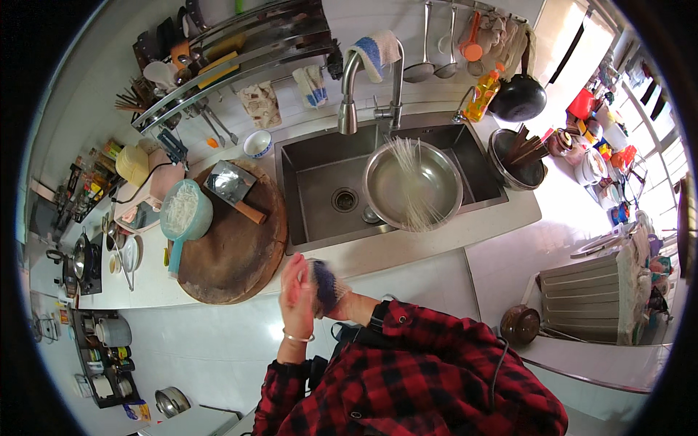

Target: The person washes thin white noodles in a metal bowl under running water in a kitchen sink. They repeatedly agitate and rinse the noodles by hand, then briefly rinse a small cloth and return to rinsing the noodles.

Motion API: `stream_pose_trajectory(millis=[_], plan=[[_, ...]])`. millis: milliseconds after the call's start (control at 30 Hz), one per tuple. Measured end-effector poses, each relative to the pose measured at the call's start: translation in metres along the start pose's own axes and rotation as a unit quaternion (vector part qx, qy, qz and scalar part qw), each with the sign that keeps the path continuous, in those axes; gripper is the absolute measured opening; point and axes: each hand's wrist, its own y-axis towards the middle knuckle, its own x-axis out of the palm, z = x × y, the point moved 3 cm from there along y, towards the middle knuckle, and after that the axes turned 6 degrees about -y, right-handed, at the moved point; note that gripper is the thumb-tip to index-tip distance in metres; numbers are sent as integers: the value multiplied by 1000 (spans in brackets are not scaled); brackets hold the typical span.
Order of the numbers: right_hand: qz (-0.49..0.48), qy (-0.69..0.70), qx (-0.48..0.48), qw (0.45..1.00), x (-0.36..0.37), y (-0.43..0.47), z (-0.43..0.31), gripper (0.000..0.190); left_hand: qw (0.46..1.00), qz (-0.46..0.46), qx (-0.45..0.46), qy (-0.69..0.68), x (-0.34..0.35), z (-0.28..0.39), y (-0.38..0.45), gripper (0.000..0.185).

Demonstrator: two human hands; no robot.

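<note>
My right hand (342,306) holds a blue and beige knitted cloth (327,286) in front of the counter. Close beside the cloth is my left hand (297,300), slightly blurred, its fingers raised; whether it grips the cloth is unclear. Beyond them, a steel bowl (376,185) rests over the double sink, with thin dry noodles (409,163) lying across it and past its rim. On the round wooden chopping board (234,272) lie a cleaver (232,182) and a light-blue handled strainer (204,215) holding white shreds (182,210).
A faucet (349,109) with a striped cloth draped over it arches above the sink (322,240). A small bowl (258,144) stands behind the board. To the sink's right are a pot (515,182) with dark sticks, a bottle of yellow liquid (482,97) and a black wok (518,98).
</note>
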Motion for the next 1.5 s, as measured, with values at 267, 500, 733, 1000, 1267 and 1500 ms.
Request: stream_pose_trajectory(millis=[267,500,733,1000,1267,1500], plan=[[71,47,42,996,-13,-29,4,32,951,-3,-243,-189,-42,-25,-36,53],[248,-688,-187,656,-24,-2,-57,35,951,205,-232,-18,-114,-19,-89,44],[174,-969,-126,121,-39,-12,-63,67,942,189,-276,21,-108,-33,-63,34],[294,-942,-164,-12,-39,-197,-141,46,934,202,-290,46,-89,-56,-24,28],[544,-830,-118,-33,-26,-366,-246,43,929,115,-343,76,-46,-109,35,24],[626,-763,-158,1,-32,-416,-326,40,928,98,-341,112,-24,-130,62,21]])
